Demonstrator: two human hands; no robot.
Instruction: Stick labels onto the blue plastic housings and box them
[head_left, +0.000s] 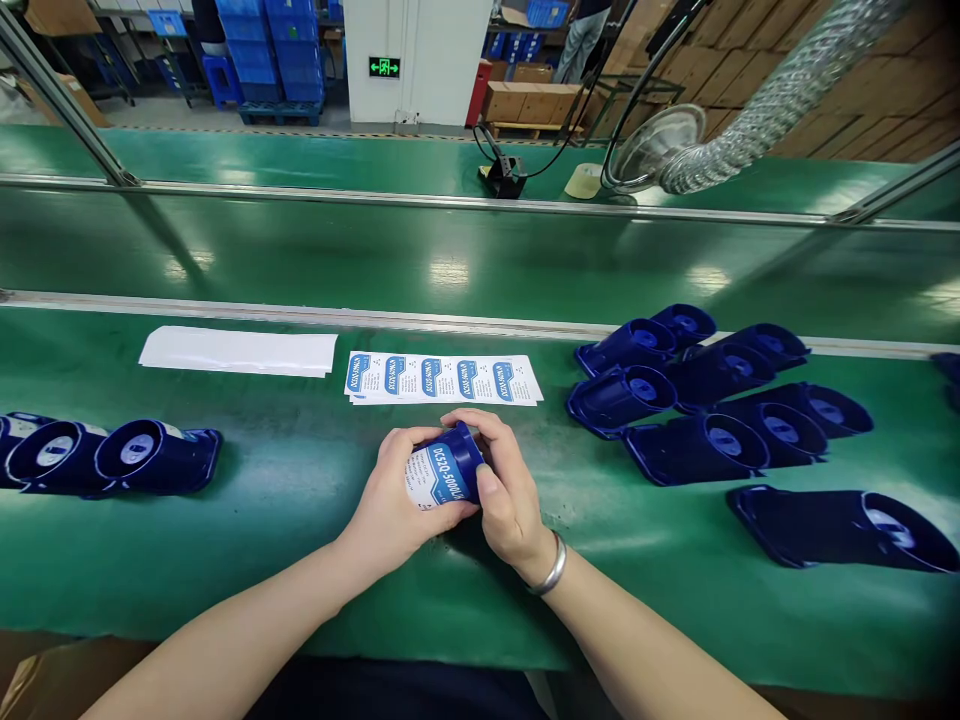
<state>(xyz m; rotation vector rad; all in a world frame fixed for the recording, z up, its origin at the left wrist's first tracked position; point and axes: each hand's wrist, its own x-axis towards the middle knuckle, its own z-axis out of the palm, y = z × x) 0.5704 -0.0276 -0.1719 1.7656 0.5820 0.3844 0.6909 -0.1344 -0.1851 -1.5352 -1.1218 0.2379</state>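
Both my hands hold one dark blue plastic housing (pixel 456 462) just above the green bench. My left hand (pixel 394 500) wraps its near side, thumb pressed on a white and blue label (pixel 431 482) stuck to the housing. My right hand (pixel 506 490) grips the other side, fingers curled over the top. A silver bangle (pixel 553 568) sits on my right wrist. Just beyond my hands lies a sheet of several white and blue labels (pixel 442 379).
Several blue housings (pixel 712 410) without labels are piled at the right. Three labelled ones (pixel 112 455) lie at the left. White backing paper (pixel 238 351) lies at the back left. Behind a metal rail (pixel 300 315) runs a green conveyor belt, then a fan (pixel 660 145) and a ribbed duct (pixel 780 95).
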